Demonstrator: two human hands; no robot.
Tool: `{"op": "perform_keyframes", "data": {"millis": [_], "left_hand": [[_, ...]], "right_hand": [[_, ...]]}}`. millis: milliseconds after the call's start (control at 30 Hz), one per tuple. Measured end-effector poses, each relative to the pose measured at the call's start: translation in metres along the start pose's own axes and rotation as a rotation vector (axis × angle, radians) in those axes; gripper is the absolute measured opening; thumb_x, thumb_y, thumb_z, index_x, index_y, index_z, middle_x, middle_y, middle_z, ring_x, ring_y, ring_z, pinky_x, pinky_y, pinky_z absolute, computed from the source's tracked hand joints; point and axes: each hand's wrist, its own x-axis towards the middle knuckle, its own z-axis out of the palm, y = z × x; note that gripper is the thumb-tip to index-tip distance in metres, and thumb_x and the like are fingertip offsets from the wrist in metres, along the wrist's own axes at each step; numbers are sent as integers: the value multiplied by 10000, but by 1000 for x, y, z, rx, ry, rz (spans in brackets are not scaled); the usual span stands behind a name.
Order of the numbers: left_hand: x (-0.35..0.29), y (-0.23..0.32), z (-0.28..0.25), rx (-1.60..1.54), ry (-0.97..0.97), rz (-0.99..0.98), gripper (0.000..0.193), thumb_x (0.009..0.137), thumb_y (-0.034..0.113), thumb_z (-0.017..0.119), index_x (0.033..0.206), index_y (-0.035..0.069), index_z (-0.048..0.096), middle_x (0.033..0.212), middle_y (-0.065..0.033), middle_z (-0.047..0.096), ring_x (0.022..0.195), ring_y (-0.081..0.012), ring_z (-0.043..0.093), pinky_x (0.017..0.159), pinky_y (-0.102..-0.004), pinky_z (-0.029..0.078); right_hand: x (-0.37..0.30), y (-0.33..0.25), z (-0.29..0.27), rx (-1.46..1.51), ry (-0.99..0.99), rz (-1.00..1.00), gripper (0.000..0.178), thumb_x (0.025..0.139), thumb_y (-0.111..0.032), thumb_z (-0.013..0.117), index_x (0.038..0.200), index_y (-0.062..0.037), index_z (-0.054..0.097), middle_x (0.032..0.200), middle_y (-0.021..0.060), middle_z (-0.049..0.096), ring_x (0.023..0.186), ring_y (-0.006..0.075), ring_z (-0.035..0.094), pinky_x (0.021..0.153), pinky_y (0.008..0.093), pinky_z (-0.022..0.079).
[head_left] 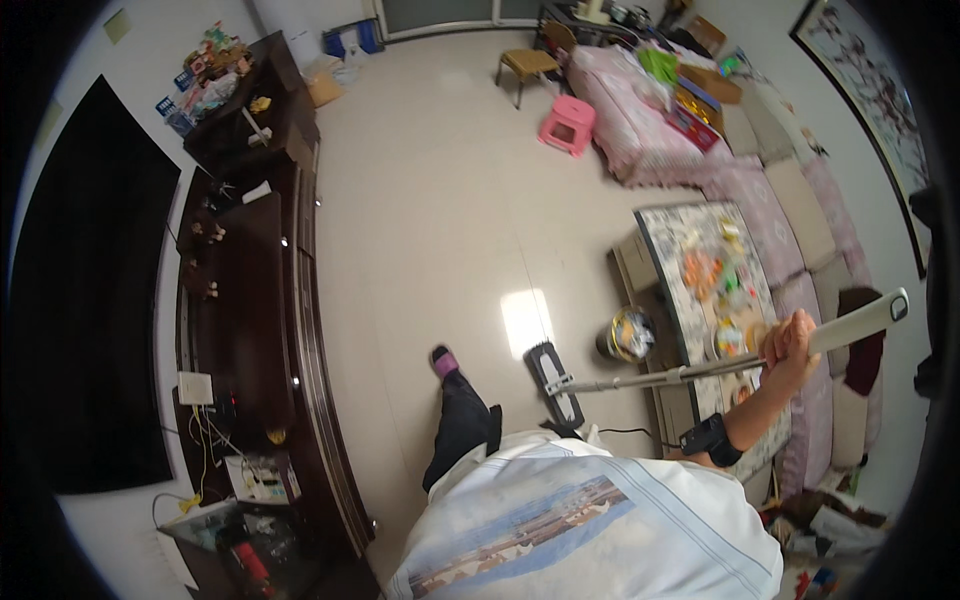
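My right hand (790, 341) is wrapped round the pole of a flat mop (640, 380), just below its thick pale grip. From there the pole slopes down to the left, and the grip's end reaches out over the sofa side. Its long dark head with a white plate (555, 384) lies on the floor in front of my body, between my foot (444, 362) and the bin (630, 334). A dark band sits on my right forearm. My left hand is out of the picture.
On the right, a patterned coffee table (665, 235) holds fruit and jars, with a sofa (800, 215) behind it. A pink stool (568, 125) and a yellow-brown chair (527, 64) stand farther off. A dark TV cabinet (305, 260) lines the left. A black cord (625, 431) runs beside my body.
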Motion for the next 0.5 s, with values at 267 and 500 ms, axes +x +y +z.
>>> {"op": "perform_keyframes", "data": {"millis": [267, 500], "left_hand": [[162, 289, -113, -43, 152, 136, 161, 847, 161, 453, 768, 34, 510, 533, -96, 524, 410, -170, 481, 378, -301, 376], [322, 718, -292, -238, 338, 609, 141, 898, 199, 456, 886, 64, 493, 559, -29, 499, 435, -95, 434, 373, -241, 348]], "right_hand": [[154, 101, 250, -41, -48, -15, 302, 870, -186, 531, 614, -87, 405, 428, -21, 310, 293, 63, 255, 276, 221, 218], [257, 163, 398, -11, 21, -87, 336, 878, -194, 513, 599, -114, 341, 430, -34, 287, 298, 47, 235, 279, 209, 212]]}}
